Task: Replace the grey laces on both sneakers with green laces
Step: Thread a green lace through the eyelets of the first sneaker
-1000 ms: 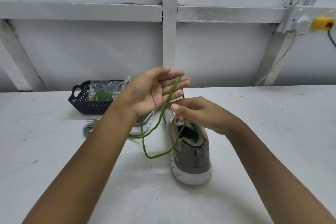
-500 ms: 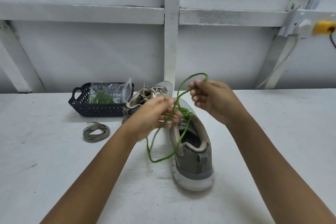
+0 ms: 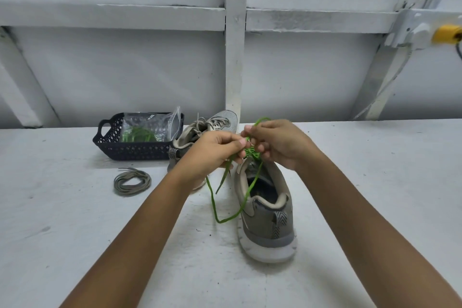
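The left hand (image 3: 215, 151) and right hand (image 3: 277, 144) each pinch the green lace (image 3: 212, 199) at frame centre, above the grey sneaker (image 3: 267, 212) on the worktop (image 3: 75, 207). A slack pinch may let the loose loops slip free.

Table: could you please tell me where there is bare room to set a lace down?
Bare table lies right of the near sneaker and left of the grey lace coil. Crowded: around the basket, far sneaker, left hand and right hand, where the green lace hangs.
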`<control>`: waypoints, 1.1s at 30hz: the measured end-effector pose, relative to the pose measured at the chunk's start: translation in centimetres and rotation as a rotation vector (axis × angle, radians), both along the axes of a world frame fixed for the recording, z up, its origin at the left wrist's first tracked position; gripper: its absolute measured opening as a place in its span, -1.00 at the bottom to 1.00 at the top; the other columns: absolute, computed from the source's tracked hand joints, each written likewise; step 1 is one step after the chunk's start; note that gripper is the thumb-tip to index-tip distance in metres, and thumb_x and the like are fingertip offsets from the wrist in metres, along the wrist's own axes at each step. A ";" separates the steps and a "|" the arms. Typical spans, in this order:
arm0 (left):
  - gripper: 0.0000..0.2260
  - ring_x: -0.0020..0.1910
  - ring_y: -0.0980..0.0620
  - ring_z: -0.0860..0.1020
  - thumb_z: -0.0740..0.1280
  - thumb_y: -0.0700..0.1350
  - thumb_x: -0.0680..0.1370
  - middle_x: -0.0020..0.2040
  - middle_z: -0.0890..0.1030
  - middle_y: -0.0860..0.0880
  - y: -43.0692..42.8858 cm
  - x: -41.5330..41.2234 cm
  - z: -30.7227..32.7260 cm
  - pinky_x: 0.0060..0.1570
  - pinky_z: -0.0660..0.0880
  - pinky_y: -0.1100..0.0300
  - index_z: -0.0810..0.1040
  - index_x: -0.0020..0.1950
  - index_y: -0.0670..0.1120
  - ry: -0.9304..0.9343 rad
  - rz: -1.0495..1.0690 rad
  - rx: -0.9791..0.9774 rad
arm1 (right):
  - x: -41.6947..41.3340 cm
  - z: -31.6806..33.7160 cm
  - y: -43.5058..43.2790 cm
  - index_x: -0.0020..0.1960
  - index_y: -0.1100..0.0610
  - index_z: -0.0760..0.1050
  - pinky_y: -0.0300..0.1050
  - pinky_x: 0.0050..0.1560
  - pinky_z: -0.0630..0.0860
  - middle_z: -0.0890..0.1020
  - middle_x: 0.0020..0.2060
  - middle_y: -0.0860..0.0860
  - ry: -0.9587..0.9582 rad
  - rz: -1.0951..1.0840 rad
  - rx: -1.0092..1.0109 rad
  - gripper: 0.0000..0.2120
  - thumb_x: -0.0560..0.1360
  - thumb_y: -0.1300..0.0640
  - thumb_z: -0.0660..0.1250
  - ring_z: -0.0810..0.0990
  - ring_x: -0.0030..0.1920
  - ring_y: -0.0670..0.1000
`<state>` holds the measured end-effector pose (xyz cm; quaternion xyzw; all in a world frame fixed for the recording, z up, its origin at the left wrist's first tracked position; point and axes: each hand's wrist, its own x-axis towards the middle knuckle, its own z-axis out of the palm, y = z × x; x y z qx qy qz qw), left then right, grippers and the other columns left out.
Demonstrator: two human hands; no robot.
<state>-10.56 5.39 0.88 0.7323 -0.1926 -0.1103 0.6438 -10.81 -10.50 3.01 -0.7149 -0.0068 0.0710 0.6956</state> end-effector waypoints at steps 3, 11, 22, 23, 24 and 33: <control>-0.87 -0.37 0.21 0.53 0.30 -0.17 0.55 -0.37 0.61 0.09 0.5 -0.1 -0.4 -0.33 0.40 0.35 0.63 -0.13 -0.08 0.010 -0.011 0.028 | 0.4 0.8 -0.6 -0.21 0.20 0.50 -0.36 -0.56 0.35 0.50 -0.54 -0.07 -0.033 -0.108 0.061 -0.80 0.58 0.19 0.25 0.42 -0.58 -0.17; -0.84 -0.31 0.20 0.59 0.33 -0.24 0.52 -0.24 0.69 0.03 2.4 -0.3 -0.8 -0.32 0.41 0.38 0.66 -0.12 -0.02 0.068 -0.096 0.119 | 1.4 0.7 -1.3 -0.20 0.23 0.48 -0.36 -0.49 0.46 0.53 -0.44 0.01 -0.037 -0.236 0.183 -0.80 0.59 0.22 0.23 0.52 -0.55 -0.17; -0.89 -0.35 0.22 0.52 0.38 -0.23 0.50 -0.24 0.61 0.06 0.4 -0.1 -2.5 -0.34 0.37 0.31 0.62 -0.13 -0.01 0.095 0.311 -0.041 | -0.7 -2.7 -0.6 -0.33 0.24 0.54 -0.23 -0.48 0.19 0.34 -0.52 0.02 -0.186 -0.130 -0.891 -0.58 0.53 -0.06 0.27 0.29 -0.50 -0.06; -0.87 -0.34 0.20 0.53 0.37 -0.23 0.50 -0.26 0.60 0.06 0.1 -0.2 -2.7 -0.35 0.37 0.32 0.61 -0.15 0.00 0.085 0.329 -0.038 | -0.9 -3.0 -0.5 -0.43 0.18 0.47 -0.25 -0.50 0.17 0.31 -0.52 0.02 -0.209 -0.131 -0.889 -0.56 0.53 -0.06 0.28 0.27 -0.51 -0.07; -0.84 -0.32 0.18 0.54 0.37 -0.24 0.50 -0.27 0.59 0.06 -0.2 -0.3 -2.9 -0.35 0.37 0.32 0.60 -0.18 0.01 0.076 0.343 -0.041 | -0.9 -3.3 -0.4 -0.48 0.12 0.40 -0.25 -0.50 0.16 0.28 -0.49 0.02 -0.229 -0.138 -0.876 -0.55 0.53 -0.05 0.29 0.25 -0.51 -0.07; -0.90 -0.44 0.31 0.54 0.37 -0.33 0.48 -0.37 0.59 0.04 -1.8 -0.5 -3.6 -0.43 0.39 0.49 0.60 -0.15 -0.15 0.015 0.399 -0.112 | -0.5 -4.2 -1.1 -0.26 0.09 0.60 -0.48 -0.51 0.31 0.54 -0.44 -0.08 -0.146 -0.116 -0.623 -0.84 0.49 0.13 0.34 0.45 -0.44 -0.20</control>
